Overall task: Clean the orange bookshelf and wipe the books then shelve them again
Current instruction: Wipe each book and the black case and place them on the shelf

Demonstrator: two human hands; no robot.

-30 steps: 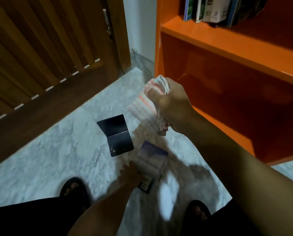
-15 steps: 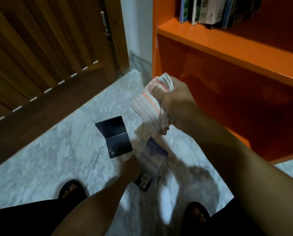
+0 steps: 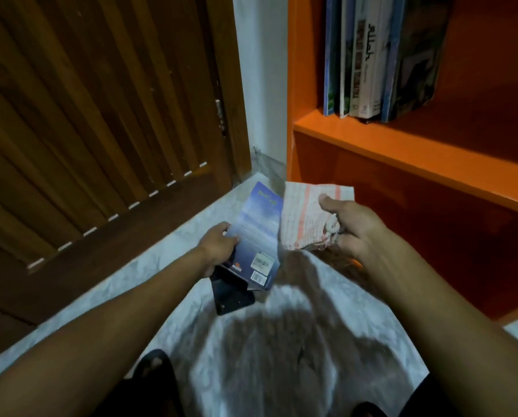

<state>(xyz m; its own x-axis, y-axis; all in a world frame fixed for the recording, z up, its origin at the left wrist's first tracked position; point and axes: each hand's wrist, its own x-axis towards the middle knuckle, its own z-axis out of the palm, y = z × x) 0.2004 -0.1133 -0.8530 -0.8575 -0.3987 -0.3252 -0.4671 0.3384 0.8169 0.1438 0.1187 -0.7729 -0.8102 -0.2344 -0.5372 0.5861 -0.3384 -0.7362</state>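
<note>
My left hand (image 3: 220,246) grips a blue paperback book (image 3: 259,233) by its left edge and holds it tilted above the floor, back cover and barcode facing me. My right hand (image 3: 352,228) is shut on a white cloth with orange stripes (image 3: 307,218), which touches the book's right edge. The orange bookshelf (image 3: 402,145) stands at the right; its lower compartment holds nothing that I can see. Several books (image 3: 372,55) stand upright on the upper shelf.
A dark folded case (image 3: 232,294) lies on the marble floor (image 3: 281,356) under the held book. A slatted wooden door (image 3: 101,130) fills the left. My sandalled feet (image 3: 155,368) are at the bottom edge.
My left hand lifted the blue book off the floor and raised it toward the shelf. The right hand with the cloth moved beside the book. The view tilted upward.
</note>
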